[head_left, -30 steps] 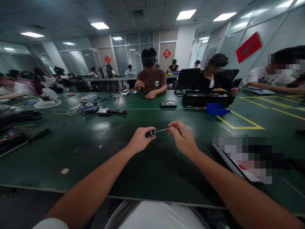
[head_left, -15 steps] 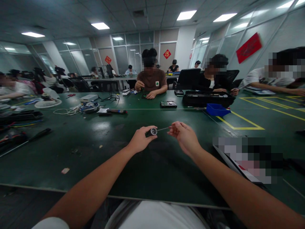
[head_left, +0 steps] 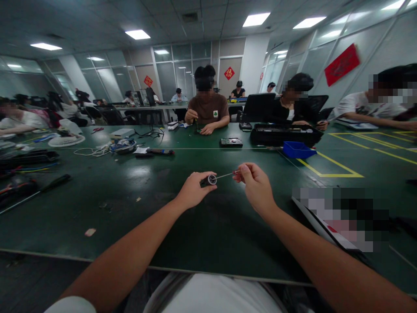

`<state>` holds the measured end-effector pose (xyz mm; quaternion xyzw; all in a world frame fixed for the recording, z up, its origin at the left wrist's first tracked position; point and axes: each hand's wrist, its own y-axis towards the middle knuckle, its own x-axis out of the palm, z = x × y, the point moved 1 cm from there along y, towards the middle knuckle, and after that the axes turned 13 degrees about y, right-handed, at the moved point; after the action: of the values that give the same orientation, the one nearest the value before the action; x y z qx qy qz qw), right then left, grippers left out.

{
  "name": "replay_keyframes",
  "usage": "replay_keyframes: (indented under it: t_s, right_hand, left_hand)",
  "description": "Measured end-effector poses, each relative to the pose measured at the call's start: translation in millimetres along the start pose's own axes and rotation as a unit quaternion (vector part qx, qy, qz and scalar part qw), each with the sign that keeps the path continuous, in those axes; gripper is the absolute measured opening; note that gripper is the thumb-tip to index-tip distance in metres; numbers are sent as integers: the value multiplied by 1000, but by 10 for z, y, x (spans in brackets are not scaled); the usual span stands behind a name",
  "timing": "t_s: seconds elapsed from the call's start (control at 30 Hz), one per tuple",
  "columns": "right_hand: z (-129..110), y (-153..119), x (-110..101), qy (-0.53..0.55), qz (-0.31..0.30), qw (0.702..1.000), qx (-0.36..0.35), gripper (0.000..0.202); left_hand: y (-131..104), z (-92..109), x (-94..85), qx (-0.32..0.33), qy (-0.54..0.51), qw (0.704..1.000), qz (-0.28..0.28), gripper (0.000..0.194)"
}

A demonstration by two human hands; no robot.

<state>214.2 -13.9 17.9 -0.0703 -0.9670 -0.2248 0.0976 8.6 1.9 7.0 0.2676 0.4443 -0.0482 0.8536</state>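
My left hand [head_left: 192,190] is closed round a short dark cylinder [head_left: 211,179] whose open end has a silvery rim and faces me. Between the thumb and fingers of my right hand [head_left: 256,184] is a thin screwdriver [head_left: 224,175], its slim metal shaft pointing left and a bit of red showing at the fingers. The shaft's tip reaches the cylinder's open end; whether it touches anything inside is too small to tell. Both hands are above the green table [head_left: 182,237].
A blue bin [head_left: 298,150], a long black housing [head_left: 285,135] and a hard drive [head_left: 231,142] lie beyond my hands. Leftward are a long screwdriver [head_left: 35,194] and cables [head_left: 94,151]. A blurred-out flat object [head_left: 339,221] lies right. A co-worker [head_left: 208,106] sits opposite.
My right hand has shifted slightly and its fingers have turned a little around the screwdriver. The left hand keeps its hold on the cylinder.
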Motion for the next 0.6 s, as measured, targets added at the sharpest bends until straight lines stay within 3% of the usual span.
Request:
replay_keyframes:
  t_s: [0.33, 0.5, 0.6]
  right_hand:
    - [-183, -74, -2, -170, -25, 985, -30, 33]
    - [-137, -89, -5, -169, -73, 981, -58, 22]
    - [-126, -92, 3, -197, -72, 976, -51, 27]
  left_hand:
    - [-9, -24, -7, 11, 26, 1000, 4, 38]
    - [-6, -36, -8, 13, 37, 999, -5, 38]
    - [-9, -40, 3, 14, 36, 999, -19, 39]
